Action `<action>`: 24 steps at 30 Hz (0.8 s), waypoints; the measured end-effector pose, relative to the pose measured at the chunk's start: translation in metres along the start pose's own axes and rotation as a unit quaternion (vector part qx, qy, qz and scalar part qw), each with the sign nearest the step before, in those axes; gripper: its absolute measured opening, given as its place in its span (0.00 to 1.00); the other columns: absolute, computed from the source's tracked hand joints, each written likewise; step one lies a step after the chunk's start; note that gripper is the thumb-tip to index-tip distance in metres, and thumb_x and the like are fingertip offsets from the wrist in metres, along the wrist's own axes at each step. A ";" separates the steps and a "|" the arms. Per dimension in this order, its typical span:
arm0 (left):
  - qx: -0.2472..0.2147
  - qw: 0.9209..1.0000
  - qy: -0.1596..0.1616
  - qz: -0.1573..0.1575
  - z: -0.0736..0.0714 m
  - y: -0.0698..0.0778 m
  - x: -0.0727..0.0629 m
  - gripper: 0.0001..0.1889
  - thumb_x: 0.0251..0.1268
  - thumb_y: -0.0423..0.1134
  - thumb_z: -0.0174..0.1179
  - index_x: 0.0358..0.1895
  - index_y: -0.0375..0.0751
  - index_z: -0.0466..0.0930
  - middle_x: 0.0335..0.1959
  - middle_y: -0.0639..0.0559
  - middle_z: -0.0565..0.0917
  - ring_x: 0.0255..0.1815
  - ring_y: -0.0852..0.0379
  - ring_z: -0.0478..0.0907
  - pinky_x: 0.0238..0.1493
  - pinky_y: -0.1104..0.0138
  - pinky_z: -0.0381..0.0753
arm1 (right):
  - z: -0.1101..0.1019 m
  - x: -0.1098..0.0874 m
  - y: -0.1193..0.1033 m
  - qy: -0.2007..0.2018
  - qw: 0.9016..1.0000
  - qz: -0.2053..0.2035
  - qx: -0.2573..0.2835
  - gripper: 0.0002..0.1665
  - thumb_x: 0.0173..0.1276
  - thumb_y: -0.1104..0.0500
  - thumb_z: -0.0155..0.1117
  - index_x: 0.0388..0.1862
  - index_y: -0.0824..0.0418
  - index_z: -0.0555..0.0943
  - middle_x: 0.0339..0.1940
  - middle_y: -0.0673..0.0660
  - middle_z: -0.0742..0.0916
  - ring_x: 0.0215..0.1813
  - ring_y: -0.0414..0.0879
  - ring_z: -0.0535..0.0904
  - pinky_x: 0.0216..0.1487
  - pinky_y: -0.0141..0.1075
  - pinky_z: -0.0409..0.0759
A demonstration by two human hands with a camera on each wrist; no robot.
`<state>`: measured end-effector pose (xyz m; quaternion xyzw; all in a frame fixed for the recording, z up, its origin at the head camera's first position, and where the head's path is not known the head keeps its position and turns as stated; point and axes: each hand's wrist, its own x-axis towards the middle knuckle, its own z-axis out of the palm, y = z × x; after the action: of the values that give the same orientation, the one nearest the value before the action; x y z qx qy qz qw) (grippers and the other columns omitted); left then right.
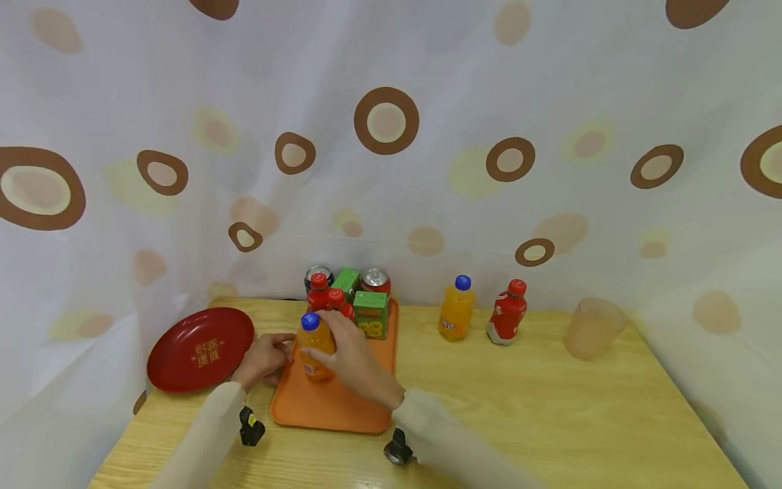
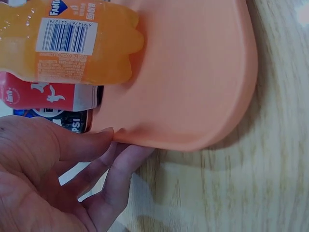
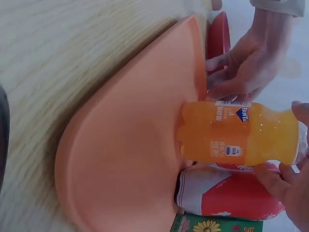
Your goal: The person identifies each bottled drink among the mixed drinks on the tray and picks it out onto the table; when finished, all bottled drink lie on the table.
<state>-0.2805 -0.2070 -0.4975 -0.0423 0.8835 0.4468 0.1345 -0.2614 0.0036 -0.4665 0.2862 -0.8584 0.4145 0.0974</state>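
My right hand [image 1: 354, 356] grips an orange Fanta bottle [image 1: 313, 336] with a blue cap around its upper part. The bottle stands upright on the orange tray [image 1: 330, 407], toward its left side. At the tray's left edge, my left hand [image 1: 264, 356] pinches the rim, with the thumb [image 2: 89, 145] on top and fingers below. Behind the bottle, the far end of the tray holds red-capped bottles [image 1: 318, 293], green drink cartons [image 1: 371, 314], a red can [image 1: 375, 280] and a dark Pepsi can [image 1: 319, 273], partly hidden by one another.
A red plate [image 1: 177, 346] with gold characters lies left of the tray. To the right stand another orange bottle [image 1: 457, 312], a red bottle [image 1: 507, 314] and a translucent cup [image 1: 592, 331]. A patterned curtain [image 1: 452, 81] hangs behind the wooden table [image 1: 519, 401].
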 end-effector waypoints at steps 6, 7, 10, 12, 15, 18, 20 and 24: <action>-0.001 1.000 0.000 0.005 0.000 -0.005 -0.005 0.30 0.65 0.24 0.58 0.72 0.24 0.70 0.39 0.39 0.83 0.35 0.50 0.82 0.30 0.58 0.89 | 0.011 -0.010 0.002 -0.063 0.997 0.020 0.045 0.43 0.71 0.53 0.74 0.81 0.58 0.67 0.69 0.56 0.83 0.63 0.48 0.84 0.61 0.36 0.83; 0.001 1.000 0.000 0.005 0.001 -0.005 -0.005 0.30 0.65 0.24 0.58 0.72 0.25 0.70 0.40 0.39 0.83 0.35 0.49 0.83 0.30 0.57 0.89 | 0.012 -0.011 0.002 -0.068 0.996 0.021 0.050 0.44 0.71 0.53 0.74 0.81 0.58 0.66 0.69 0.55 0.83 0.62 0.48 0.85 0.60 0.34 0.84; 0.020 1.000 0.003 0.015 0.003 -0.003 -0.005 0.29 0.65 0.25 0.59 0.70 0.26 0.73 0.40 0.39 0.84 0.36 0.49 0.83 0.31 0.58 0.89 | 0.012 -0.014 0.003 -0.069 0.995 0.022 0.061 0.44 0.70 0.54 0.75 0.81 0.58 0.67 0.68 0.56 0.84 0.58 0.47 0.86 0.56 0.31 0.84; 0.033 0.999 0.007 0.025 0.004 -0.001 -0.004 0.28 0.64 0.25 0.59 0.70 0.25 0.73 0.40 0.39 0.84 0.35 0.51 0.81 0.31 0.61 0.88 | 0.009 -0.016 0.003 -0.075 0.995 0.023 0.067 0.44 0.70 0.54 0.75 0.81 0.58 0.67 0.67 0.55 0.85 0.58 0.45 0.86 0.55 0.30 0.84; 0.041 0.998 0.013 0.034 0.004 0.002 -0.003 0.29 0.63 0.25 0.57 0.70 0.24 0.73 0.36 0.39 0.84 0.28 0.53 0.78 0.27 0.65 0.83 | 0.002 -0.017 0.002 -0.086 0.993 0.027 0.083 0.43 0.70 0.55 0.75 0.80 0.57 0.68 0.64 0.54 0.86 0.57 0.45 0.86 0.55 0.30 0.84; 0.041 0.998 0.019 0.033 0.004 0.004 -0.002 0.29 0.61 0.23 0.56 0.69 0.25 0.74 0.32 0.41 0.84 0.24 0.55 0.75 0.24 0.66 0.80 | -0.004 -0.019 0.001 -0.099 0.990 0.033 0.097 0.43 0.70 0.55 0.74 0.80 0.55 0.67 0.61 0.53 0.88 0.57 0.46 0.86 0.54 0.30 0.84; 0.032 0.999 0.018 0.026 0.004 0.004 -0.001 0.30 0.60 0.23 0.55 0.70 0.26 0.74 0.32 0.41 0.83 0.22 0.56 0.75 0.23 0.65 0.81 | -0.009 -0.022 0.001 -0.104 0.989 0.035 0.101 0.43 0.70 0.55 0.74 0.80 0.54 0.67 0.61 0.53 0.88 0.58 0.47 0.85 0.53 0.30 0.84; 0.015 1.000 -0.002 0.009 0.003 0.003 0.002 0.30 0.63 0.23 0.55 0.72 0.26 0.72 0.32 0.43 0.83 0.18 0.58 0.73 0.22 0.65 0.81 | -0.020 -0.029 0.004 -0.117 0.985 0.060 0.115 0.43 0.68 0.58 0.76 0.79 0.53 0.68 0.64 0.54 0.86 0.62 0.51 0.84 0.51 0.31 0.85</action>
<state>-0.2820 -0.2026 -0.4972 -0.0311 0.8902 0.4346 0.1332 -0.2410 0.0328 -0.4679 0.2900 -0.8260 0.4793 -0.0625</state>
